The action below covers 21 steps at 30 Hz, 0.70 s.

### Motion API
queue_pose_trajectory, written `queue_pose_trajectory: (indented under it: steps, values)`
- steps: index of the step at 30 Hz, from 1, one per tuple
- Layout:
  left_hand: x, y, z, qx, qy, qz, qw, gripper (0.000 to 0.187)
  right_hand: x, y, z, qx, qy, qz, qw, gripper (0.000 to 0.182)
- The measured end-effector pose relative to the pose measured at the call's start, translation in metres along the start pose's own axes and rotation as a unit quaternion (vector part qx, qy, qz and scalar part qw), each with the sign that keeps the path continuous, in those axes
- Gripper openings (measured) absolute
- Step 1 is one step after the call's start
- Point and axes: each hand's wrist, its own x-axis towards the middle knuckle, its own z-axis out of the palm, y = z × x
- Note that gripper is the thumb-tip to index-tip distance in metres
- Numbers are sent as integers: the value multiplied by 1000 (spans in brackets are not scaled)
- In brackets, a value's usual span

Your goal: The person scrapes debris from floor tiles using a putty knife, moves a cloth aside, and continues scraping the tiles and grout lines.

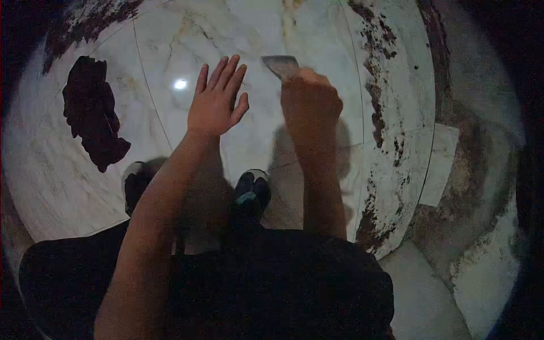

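Note:
My left hand (218, 102) is stretched out over the marble-look floor (255, 34), palm down, fingers spread, holding nothing. To its right, my right hand (311, 99) is closed in a fist around a scraper (280, 64). The scraper's flat grey blade sticks out past the knuckles toward the upper left; its handle is hidden in the fist. A shadow of my right arm falls on the tiles beside it.
A dark crumpled cloth (93, 110) lies on the floor at the left. Brown grime (377, 107) runs along the tiles at the right, beside a loose tile piece (441, 164) and rough ground (459, 209). More grime (90, 22) is at the upper left. My shoes (252, 190) stand below my hands.

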Motion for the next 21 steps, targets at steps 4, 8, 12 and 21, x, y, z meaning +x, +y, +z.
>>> queue_pose_trajectory:
  steps: [4, 8, 12, 21]
  values:
    - [-4, 1, -1, -2, -15, 0, 1000, 59, 7, -15, 5, 58, -1, 44, 997, 19]
    - [-1, 1, 2, 3, -19, 1, 1000, 61, 87, -4, 26, 95, -50, 87, 990, 19]
    - [-2, 2, 3, 8, -18, 0, 1000, 61, 64, -9, -1, 78, -86, 89, 989, 17]
    - [-1, 1, -1, 0, -27, 3, 1000, 61, 74, -13, 45, 104, 54, 70, 991, 11]
